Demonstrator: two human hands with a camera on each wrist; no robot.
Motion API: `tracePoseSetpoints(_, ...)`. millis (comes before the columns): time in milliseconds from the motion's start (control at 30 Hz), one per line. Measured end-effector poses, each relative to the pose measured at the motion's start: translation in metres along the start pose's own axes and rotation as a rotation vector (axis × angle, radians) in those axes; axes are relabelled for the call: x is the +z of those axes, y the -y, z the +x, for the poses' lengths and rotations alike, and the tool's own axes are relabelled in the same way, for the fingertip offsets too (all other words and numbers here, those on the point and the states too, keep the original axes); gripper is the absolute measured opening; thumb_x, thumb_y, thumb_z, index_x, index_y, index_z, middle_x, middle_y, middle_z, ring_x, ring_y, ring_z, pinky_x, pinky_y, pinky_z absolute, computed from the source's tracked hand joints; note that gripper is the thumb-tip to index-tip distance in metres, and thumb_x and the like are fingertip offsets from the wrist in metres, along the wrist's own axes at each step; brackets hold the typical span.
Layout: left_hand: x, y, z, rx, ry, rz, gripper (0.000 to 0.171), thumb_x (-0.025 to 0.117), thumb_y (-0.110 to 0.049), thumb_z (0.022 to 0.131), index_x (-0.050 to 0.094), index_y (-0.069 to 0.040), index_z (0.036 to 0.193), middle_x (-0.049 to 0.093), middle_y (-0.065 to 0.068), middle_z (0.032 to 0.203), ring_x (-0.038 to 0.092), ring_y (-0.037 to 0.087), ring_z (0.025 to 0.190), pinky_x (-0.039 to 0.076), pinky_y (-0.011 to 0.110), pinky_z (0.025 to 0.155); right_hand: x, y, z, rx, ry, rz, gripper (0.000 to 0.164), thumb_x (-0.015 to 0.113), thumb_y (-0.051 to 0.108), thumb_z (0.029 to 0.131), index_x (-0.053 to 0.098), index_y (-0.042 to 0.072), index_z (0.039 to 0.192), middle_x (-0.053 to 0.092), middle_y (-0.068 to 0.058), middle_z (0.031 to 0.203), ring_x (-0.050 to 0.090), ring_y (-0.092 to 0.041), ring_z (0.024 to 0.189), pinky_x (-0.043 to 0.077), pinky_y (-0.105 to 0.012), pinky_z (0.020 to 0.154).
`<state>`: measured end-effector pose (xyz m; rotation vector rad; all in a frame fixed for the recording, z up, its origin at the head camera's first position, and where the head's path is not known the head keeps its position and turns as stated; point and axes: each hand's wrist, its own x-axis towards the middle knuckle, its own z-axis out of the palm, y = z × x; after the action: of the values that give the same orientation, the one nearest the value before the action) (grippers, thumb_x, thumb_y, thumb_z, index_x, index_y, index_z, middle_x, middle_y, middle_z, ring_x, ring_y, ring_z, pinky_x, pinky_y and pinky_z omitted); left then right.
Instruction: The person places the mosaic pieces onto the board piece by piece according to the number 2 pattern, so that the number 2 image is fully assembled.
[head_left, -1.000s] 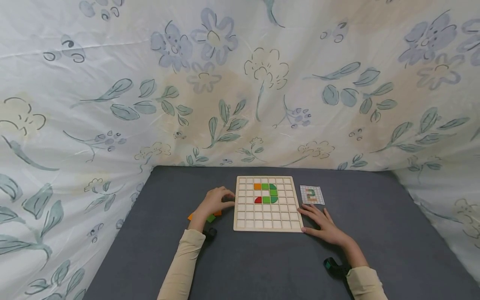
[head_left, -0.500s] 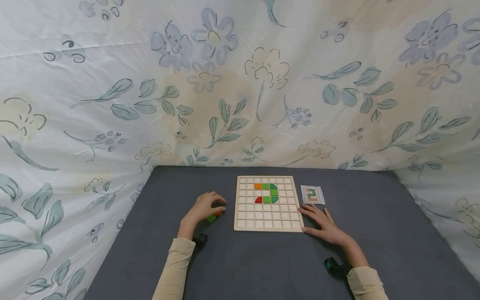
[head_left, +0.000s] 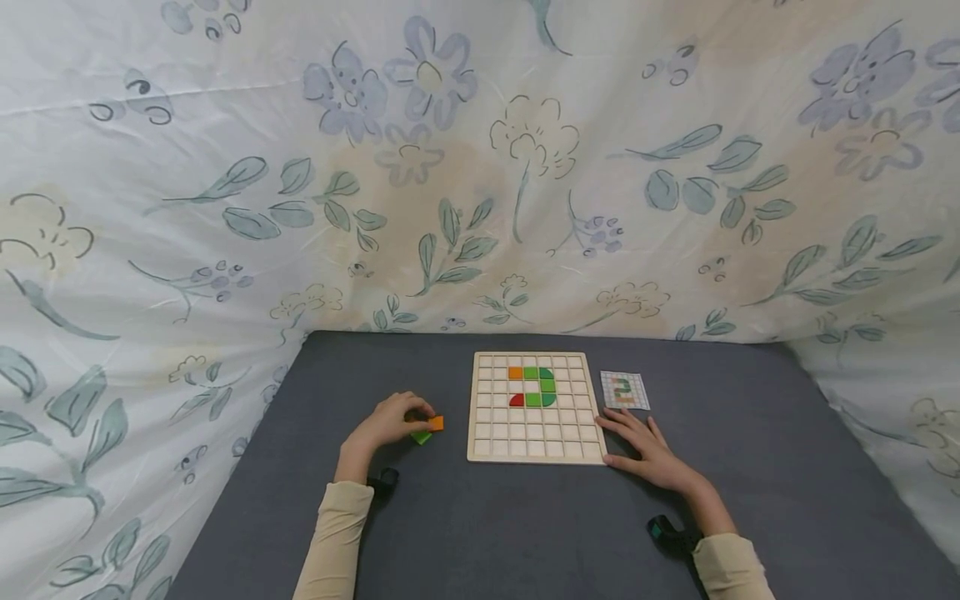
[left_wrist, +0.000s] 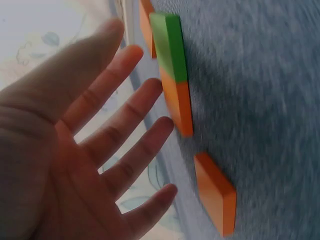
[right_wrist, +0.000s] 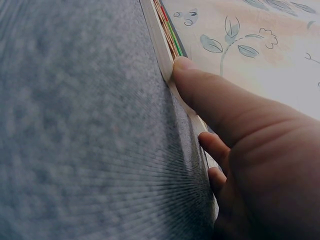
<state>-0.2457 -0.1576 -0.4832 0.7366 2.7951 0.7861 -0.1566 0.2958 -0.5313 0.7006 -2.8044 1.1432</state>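
My left hand (head_left: 390, 419) is over a small group of loose tiles left of the board. The left wrist view shows its fingers (left_wrist: 127, 115) spread and loosely extended, fingertips right at an orange tile (left_wrist: 176, 102). A green tile (left_wrist: 169, 47) lies against that one, and another orange tile (left_wrist: 215, 195) lies apart. My right hand (head_left: 648, 450) rests at the right edge of the wooden grid board (head_left: 491, 454), its thumb (right_wrist: 215, 97) touching the rim. On the board, an orange tile (head_left: 515, 373), several green tiles (head_left: 547, 386) and a red curved tile (head_left: 517, 401) form a backward-C shape.
A small card (head_left: 624, 390) printed with a coloured grid pattern lies right of the board. The dark grey table (head_left: 525, 533) runs up to a floral curtain (head_left: 450, 167) at the back and sides. Black wrist devices (head_left: 671, 533) sit on both arms.
My left hand has drawn away from the board's left edge, moving left and toward me to the loose tiles. The right hand and the board have stayed put.
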Motion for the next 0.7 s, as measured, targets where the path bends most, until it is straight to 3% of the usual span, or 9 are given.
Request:
tracePoseSetpoints(367, -0.012, 0.005, -0.010, -0.018, 0.114, -0.067, 0.028, 0.077, -0.021, 0.075, 0.070, -0.015, 0.102, 0.055, 0.004, 0.110, 0.044, 0.027, 0.104, 0.040, 0.049, 0.089, 0.002, -0.003, 0.000, -0.030, -0.009, 0.008, 0.061, 0.065, 0.024, 0.086, 0.041, 0.008, 0.140, 0.029, -0.024, 0.145, 0.012, -0.051, 0.134, -0.006, -0.071, 0.099)
tracePoseSetpoints(700, -0.012, 0.007, -0.011, -0.037, 0.108, -0.010, 0.030, 0.078, -0.010, 0.073, 0.070, -0.017, 0.101, 0.054, 0.004, 0.111, 0.044, 0.028, 0.107, 0.039, 0.053, 0.090, 0.002, -0.004, 0.001, -0.010, 0.009, 0.028, 0.062, 0.065, 0.025, 0.086, 0.040, 0.010, 0.141, 0.028, -0.022, 0.147, 0.010, -0.049, 0.135, -0.007, -0.070, 0.099)
